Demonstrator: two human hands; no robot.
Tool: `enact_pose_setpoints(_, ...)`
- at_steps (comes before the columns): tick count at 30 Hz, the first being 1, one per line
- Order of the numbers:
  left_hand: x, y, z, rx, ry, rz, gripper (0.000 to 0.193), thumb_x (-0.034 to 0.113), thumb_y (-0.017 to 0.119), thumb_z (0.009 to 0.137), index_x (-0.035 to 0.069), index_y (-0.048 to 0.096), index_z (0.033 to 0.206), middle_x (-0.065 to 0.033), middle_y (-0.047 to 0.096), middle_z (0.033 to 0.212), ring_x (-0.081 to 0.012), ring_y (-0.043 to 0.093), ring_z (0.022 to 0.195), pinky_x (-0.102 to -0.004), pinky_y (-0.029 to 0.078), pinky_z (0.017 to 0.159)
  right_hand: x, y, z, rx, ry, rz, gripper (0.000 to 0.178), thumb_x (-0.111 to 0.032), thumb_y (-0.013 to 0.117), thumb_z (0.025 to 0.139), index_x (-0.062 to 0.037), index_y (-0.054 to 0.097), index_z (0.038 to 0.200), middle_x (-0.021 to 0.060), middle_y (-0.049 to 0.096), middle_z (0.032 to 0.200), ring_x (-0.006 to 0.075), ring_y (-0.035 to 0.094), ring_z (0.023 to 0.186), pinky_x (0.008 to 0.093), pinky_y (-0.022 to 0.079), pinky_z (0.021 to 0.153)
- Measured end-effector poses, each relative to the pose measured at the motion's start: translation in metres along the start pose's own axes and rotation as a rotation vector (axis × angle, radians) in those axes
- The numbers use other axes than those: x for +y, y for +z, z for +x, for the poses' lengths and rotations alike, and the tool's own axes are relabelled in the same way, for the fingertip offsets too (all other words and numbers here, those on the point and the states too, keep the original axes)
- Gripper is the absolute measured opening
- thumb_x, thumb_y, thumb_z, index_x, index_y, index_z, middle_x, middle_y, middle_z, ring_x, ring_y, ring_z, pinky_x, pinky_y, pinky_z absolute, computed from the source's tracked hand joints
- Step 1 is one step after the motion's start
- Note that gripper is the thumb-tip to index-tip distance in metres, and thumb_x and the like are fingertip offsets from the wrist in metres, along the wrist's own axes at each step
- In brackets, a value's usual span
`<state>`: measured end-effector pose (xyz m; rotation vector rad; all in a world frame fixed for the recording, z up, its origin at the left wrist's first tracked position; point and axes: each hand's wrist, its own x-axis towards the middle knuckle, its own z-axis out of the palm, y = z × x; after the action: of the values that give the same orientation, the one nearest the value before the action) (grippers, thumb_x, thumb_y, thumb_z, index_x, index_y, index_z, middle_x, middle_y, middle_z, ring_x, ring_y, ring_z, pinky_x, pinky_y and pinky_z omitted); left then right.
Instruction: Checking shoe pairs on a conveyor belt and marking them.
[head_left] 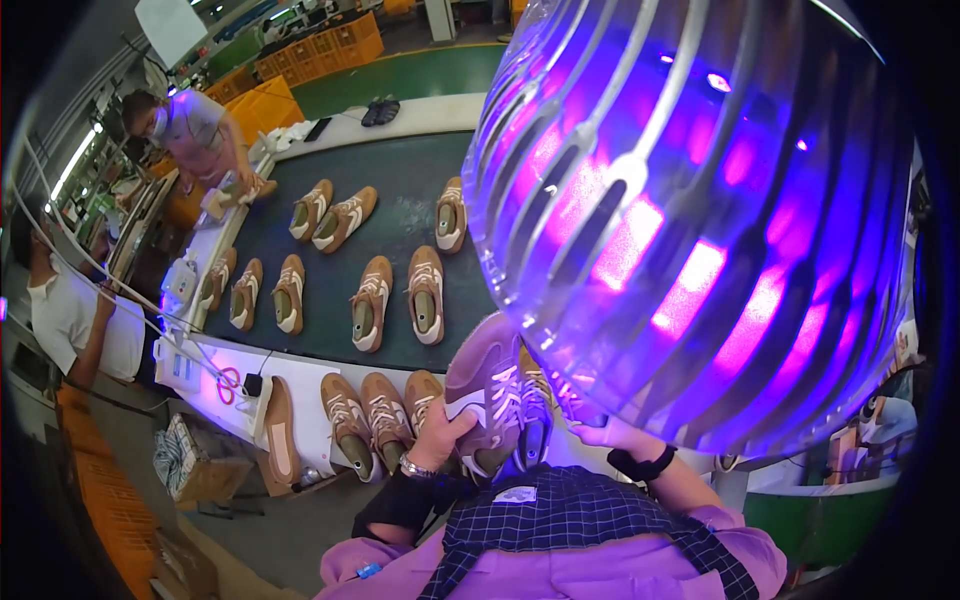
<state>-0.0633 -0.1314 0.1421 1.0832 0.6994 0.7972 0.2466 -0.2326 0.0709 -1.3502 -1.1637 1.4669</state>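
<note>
In my left hand (441, 436) is a brown sneaker (486, 385) with white laces, tilted up toe first, the thumb pressed on its side. Purple light tints the shoe. My right hand (612, 434), with a black band at the wrist, is just right of it, under the rim of a large lamp with metal guard bars (640, 190); its fingers are mostly hidden there. Another sneaker (535, 405) stands behind the held one. Left of my left hand, brown sneakers (382, 415) stand in a row on the white ledge.
Several more sneakers (371, 305) stand on a dark green conveyor belt (330, 175). A shoe sole (283, 440) and red-handled scissors (228, 385) lie at the left. One person (195, 135) handles a shoe across the belt; another (80, 320) is at the far left.
</note>
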Motion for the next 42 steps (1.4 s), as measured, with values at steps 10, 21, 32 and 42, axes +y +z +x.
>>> enact_pose_setpoints(10,-0.013,0.033,0.002,0.179,0.178,0.289,0.035,0.019,0.063,0.083,-0.001,0.054,0.111,-0.0051,0.062,0.100,-0.0137,0.058,0.091,-0.0291,0.046,0.082,-0.091,0.054,-0.003,0.678,-0.600,-0.699,0.079,-0.024,0.080,0.058,0.0019,0.039,0.121,0.0152,0.049,0.107,0.0257,0.052,0.093,0.0379,0.044,0.076)
enact_pose_setpoints(21,-0.044,0.021,0.003,0.173,0.044,-0.097,0.032,0.018,0.062,0.085,-0.001,0.055,0.109,-0.0045,0.060,0.096,-0.0129,0.057,0.086,-0.0280,0.044,0.077,-0.095,0.067,-0.006,0.632,-0.604,-0.658,0.086,-0.027,0.076,0.063,-0.0151,0.033,0.136,0.0130,0.033,0.142,0.0328,0.043,0.112,0.0429,0.038,0.081)
enact_pose_setpoints(32,-0.044,0.003,0.006,-0.141,-0.065,-0.461,0.073,0.039,0.072,0.076,0.001,0.041,0.131,-0.0067,0.059,0.114,-0.0189,0.058,0.102,-0.0338,0.045,0.090,-0.124,0.067,-0.006,0.291,-0.533,-0.140,0.100,-0.029,0.083,0.056,0.0048,0.028,0.132,0.0161,0.049,0.121,0.0250,0.050,0.114,0.0367,0.038,0.098)
enact_pose_setpoints(42,-0.059,0.000,0.013,-0.226,-0.164,-0.677,0.082,0.044,0.074,0.071,0.001,0.039,0.132,-0.0103,0.055,0.120,-0.0230,0.054,0.110,-0.0392,0.043,0.096,-0.072,0.031,-0.011,0.039,-0.105,0.386,0.076,-0.029,0.071,0.075,0.0027,0.033,0.133,0.0154,0.048,0.126,0.0239,0.053,0.112,0.0369,0.043,0.095)
